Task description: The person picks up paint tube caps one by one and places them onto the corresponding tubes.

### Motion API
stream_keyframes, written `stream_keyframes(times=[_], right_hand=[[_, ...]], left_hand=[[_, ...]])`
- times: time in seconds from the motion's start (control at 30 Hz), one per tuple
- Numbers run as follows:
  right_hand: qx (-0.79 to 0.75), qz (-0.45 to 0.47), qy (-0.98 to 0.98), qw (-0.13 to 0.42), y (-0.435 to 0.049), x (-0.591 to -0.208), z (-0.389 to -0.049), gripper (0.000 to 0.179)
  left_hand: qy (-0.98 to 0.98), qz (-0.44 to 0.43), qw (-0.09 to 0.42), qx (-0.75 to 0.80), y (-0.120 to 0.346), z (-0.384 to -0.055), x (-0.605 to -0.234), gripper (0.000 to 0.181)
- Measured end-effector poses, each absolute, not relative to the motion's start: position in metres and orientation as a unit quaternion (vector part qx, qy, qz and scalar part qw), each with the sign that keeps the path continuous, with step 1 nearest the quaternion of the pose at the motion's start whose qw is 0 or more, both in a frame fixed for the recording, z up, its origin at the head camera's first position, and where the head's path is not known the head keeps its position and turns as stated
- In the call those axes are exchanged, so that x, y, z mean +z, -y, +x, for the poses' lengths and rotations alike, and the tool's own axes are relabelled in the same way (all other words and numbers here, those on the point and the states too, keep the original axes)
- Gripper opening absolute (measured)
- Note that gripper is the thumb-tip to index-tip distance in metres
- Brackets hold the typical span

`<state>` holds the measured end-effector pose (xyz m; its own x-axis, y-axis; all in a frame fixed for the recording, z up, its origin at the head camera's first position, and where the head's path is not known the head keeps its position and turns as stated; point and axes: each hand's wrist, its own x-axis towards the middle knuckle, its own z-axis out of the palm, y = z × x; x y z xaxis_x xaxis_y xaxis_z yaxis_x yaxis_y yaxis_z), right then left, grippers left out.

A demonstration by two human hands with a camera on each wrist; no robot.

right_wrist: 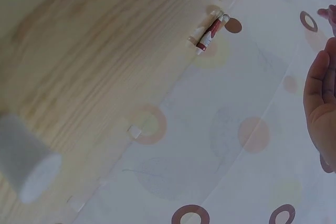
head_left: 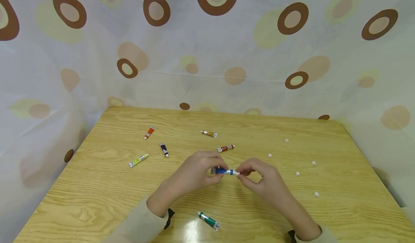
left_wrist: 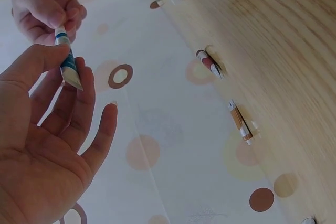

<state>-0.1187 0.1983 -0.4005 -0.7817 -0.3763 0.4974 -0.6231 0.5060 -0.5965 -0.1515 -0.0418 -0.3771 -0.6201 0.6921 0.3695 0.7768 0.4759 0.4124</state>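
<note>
Between the two hands is a blue paint tube (head_left: 223, 171), lying level with its white cap (head_left: 238, 173) toward the right. My left hand (head_left: 199, 169) pinches the tube's body near its flat end, thumb on one side and fingers on the other. My right hand (head_left: 264, 176) pinches the cap end between thumb and fingertips. In the left wrist view the tube (left_wrist: 67, 61) slants from the left hand (left_wrist: 55, 129) up to the right hand (left_wrist: 44, 6). Only part of the right hand (right_wrist: 321, 108) shows at the edge of the right wrist view; the tube is out of sight there.
Left lie red (head_left: 149, 132), dark purple (head_left: 164, 150) and yellow-green tubes (head_left: 138, 160). Ochre (head_left: 209, 133) and brown tubes (head_left: 226, 148) lie beyond the hands, a green tube (head_left: 209, 221) nearer. Several loose white caps (head_left: 298, 173) are scattered right. A patterned curtain (head_left: 207, 55) surrounds the table.
</note>
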Motion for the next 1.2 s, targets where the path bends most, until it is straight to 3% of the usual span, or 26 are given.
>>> stream_keyframes(times=[1.2], right_hand=[[0.418, 0.289, 0.848, 0.153, -0.1892, -0.4000, -0.1250, 0.022]], left_hand=[[0.847, -0.435, 0.105, -0.288, 0.0471, -0.1566, -0.3798, 0.015]])
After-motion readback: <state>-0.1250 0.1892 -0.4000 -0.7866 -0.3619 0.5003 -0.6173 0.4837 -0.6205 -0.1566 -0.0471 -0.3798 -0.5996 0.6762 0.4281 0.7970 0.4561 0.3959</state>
